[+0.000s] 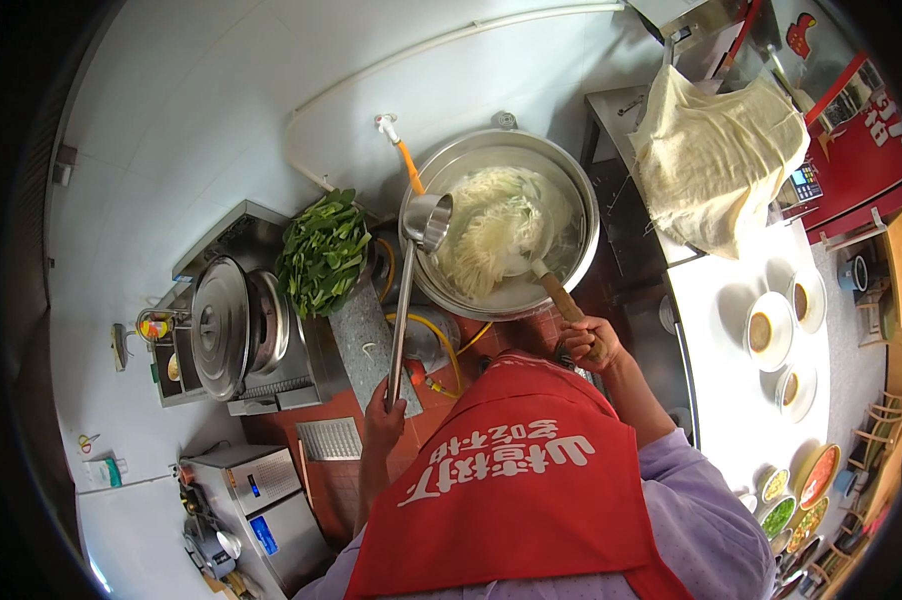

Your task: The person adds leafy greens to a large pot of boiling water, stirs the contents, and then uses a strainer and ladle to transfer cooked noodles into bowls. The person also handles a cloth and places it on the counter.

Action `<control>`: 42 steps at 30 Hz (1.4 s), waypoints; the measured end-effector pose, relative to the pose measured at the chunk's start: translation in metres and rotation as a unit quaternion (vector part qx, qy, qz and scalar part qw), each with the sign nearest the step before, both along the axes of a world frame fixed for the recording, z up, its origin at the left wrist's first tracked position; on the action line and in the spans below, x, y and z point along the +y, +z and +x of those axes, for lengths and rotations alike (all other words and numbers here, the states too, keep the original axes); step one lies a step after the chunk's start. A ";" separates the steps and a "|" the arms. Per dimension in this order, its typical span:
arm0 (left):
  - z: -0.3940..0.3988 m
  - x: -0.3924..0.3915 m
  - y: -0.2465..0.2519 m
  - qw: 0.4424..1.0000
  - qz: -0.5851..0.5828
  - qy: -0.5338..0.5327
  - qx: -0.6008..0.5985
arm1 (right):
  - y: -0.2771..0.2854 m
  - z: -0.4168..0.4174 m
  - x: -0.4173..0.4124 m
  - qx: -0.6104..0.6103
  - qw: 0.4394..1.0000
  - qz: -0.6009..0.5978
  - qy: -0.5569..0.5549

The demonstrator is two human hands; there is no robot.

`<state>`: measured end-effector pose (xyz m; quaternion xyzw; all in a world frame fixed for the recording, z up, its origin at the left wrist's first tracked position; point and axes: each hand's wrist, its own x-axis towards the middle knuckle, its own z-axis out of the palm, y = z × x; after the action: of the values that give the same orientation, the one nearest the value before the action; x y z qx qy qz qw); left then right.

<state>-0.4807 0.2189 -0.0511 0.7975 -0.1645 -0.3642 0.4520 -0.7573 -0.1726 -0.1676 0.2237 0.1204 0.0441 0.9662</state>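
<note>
In my left hand (385,420) is the long handle of a deep steel ladle (425,222), its bowl raised over the left rim of a large round metal pot (587,259). My right hand (592,343) grips the wooden handle of a strainer (559,292). The strainer's head lies in the cloudy water of the pot, partly hidden under pale noodles (484,259). Some green leaf pieces show among the noodles.
Leafy greens (325,255) are heaped left of the pot, beside a lidded steel pot (222,328). An orange hose (409,166) runs from a wall tap. At right, a white counter (710,330) holds several bowls of sauce (763,334) and toppings (779,517); cream cloth (721,157) hangs behind.
</note>
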 end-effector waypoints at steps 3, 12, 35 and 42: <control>-0.002 -0.006 0.002 1.000 0.006 0.014 0.006 | 0.004 -0.010 -0.019 0.069 0.993 -0.087 0.036; -0.003 -0.004 -0.004 1.000 0.003 0.026 -0.007 | 0.065 -0.002 -0.029 0.363 0.555 -0.723 0.193; 0.003 0.032 -0.007 0.997 -0.019 0.063 0.046 | 0.074 -0.004 -0.027 0.298 0.779 -0.527 0.162; 0.017 0.026 -0.016 0.993 -0.048 0.067 0.084 | 0.058 0.010 0.019 0.346 0.668 -0.639 0.161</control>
<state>-0.4639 0.2449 -0.0672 0.7509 -0.0895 -0.3904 0.5252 -0.7477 -0.1536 -0.1097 -0.4720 0.4789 0.0311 0.7395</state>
